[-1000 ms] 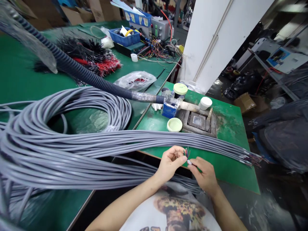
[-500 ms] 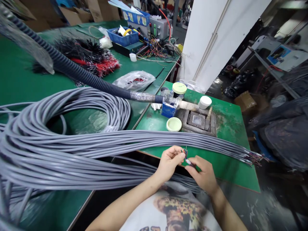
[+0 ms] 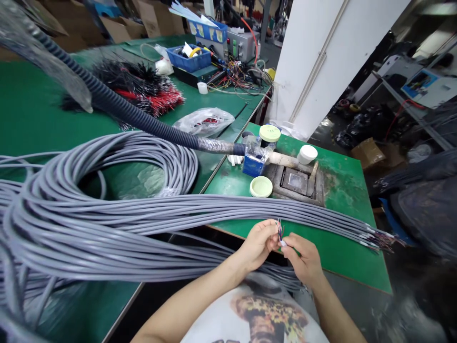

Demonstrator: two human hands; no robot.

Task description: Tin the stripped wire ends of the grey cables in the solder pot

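Note:
In front of my chest, my left hand [image 3: 262, 242] pinches the thin coloured wires [image 3: 280, 229] that fan out of a cable end. My right hand [image 3: 303, 257] grips the same cable just below, at its white-wrapped end [image 3: 283, 243]. The rest of that cable is hidden behind my fingers. Just beyond both hands, a thick bundle of grey cables [image 3: 232, 207] runs across the green table, its stripped ends [image 3: 382, 238] lying at the right. Large coils of this grey cable [image 3: 89, 238] lie to the left.
A dark corrugated hose [image 3: 135, 112] crosses above the table to a blue box [image 3: 253, 164]. Behind the cables are a soot-stained metal pot unit [image 3: 298, 183], a pale green dish [image 3: 261, 186] and a white cup [image 3: 307, 154]. Black and red wire bundles [image 3: 143, 90] lie at the back left.
My left fingers have shifted on the wires, which now stand closer together. The whole view has moved slightly, so the table appears a little further right.

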